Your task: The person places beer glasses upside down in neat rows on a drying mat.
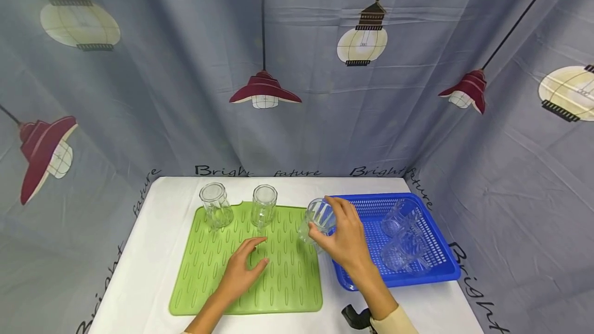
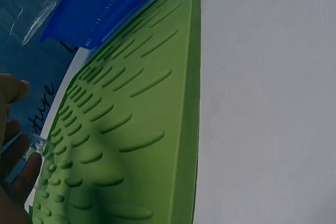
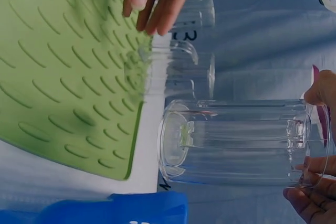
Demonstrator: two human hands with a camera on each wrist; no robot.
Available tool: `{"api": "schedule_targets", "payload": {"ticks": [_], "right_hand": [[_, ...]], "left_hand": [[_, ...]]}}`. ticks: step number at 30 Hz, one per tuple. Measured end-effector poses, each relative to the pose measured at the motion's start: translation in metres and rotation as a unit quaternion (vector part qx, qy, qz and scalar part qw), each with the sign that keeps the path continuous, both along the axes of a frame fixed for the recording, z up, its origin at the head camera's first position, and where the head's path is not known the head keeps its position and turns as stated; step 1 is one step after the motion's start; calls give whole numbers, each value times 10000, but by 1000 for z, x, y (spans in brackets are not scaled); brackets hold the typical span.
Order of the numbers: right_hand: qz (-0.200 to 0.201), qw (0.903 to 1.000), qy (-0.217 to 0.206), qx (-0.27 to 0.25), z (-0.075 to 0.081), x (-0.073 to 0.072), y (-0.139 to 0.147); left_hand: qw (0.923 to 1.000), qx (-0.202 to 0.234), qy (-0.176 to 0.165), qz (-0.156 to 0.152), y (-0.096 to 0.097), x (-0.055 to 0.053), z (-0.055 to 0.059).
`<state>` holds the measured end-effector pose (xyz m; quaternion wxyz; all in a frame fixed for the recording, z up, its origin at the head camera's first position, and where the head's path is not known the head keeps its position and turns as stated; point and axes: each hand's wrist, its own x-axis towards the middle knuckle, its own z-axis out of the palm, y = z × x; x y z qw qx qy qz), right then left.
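My right hand [image 1: 345, 236] holds a clear glass mug [image 1: 320, 213] between thumb and fingers, in the air between the green mat and the blue basket. In the right wrist view this mug [image 3: 236, 140] is gripped at one end. Over the ribbed green mat [image 1: 287, 282], my left hand [image 1: 241, 269] hovers with fingers loosely bent and nothing in it; its fingers [image 2: 31, 177] show at the left wrist view's edge. Two more glass mugs stand along the mat's back, one at the left corner [image 1: 217, 206], another mug [image 1: 264, 205] nearer the middle.
A blue plastic basket [image 1: 417, 280] sits on the right of the white table [image 1: 134, 272], with glass mugs [image 1: 403, 251] lying inside. A grey curtain [image 1: 297, 138] printed with lamps hangs behind and at both sides. A black object [image 1: 356, 318] is by the right wrist.
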<state>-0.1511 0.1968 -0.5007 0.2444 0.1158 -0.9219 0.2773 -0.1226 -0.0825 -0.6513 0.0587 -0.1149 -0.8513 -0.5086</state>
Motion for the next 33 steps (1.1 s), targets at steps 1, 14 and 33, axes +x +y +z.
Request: {"api": "schedule_targets", "payload": {"ticks": [1,14,33], "right_hand": [[6,10000,-40,-17,0,0,-1],[53,9998,-184,72,-5,5,-7],[266,9991,-329,-41,-10,11,-23]], "left_hand": [[10000,18,-3,-32,1,0,1],[9990,185,-207,-361,15,1,2],[9946,854,131,-572,29,-7,5]]}}
